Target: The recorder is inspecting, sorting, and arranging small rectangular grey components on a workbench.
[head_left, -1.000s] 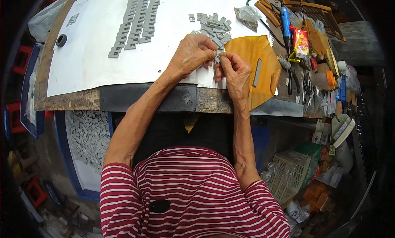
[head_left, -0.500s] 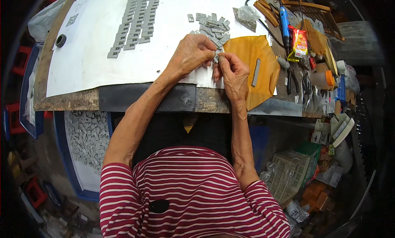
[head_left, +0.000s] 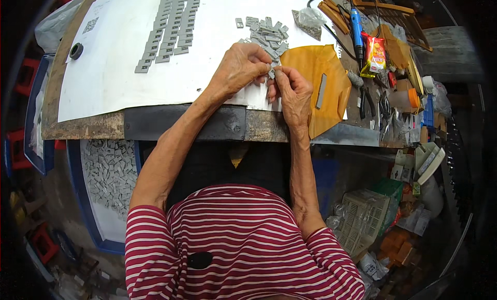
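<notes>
My left hand (head_left: 242, 68) and my right hand (head_left: 293, 90) meet over the near part of the white sheet (head_left: 129, 87). Between their pinched fingertips is a small grey part (head_left: 272, 73), mostly covered by the fingers. Just beyond lies a loose pile of grey rectangular parts (head_left: 269, 34), some showing a dark slot. To the left, more such parts stand in overlapping rows (head_left: 168, 28). Under and beside my right hand is a piece of amber-brown paper (head_left: 334, 67) with a narrow grey strip (head_left: 321, 91) on it.
A black ring (head_left: 76, 51) sits at the table's left. Along the right lie a blue pen-shaped tool (head_left: 357, 28), a red and yellow snack packet (head_left: 375, 55), pliers (head_left: 368, 103) and wooden pieces. Below left, a blue-rimmed tray (head_left: 111, 245) holds many grey parts. A plastic crate (head_left: 357, 217) stands below right.
Almost nothing differs. Both hands stay pinched together around the small grey part, with only a slight shift of the fingers and of the view.
</notes>
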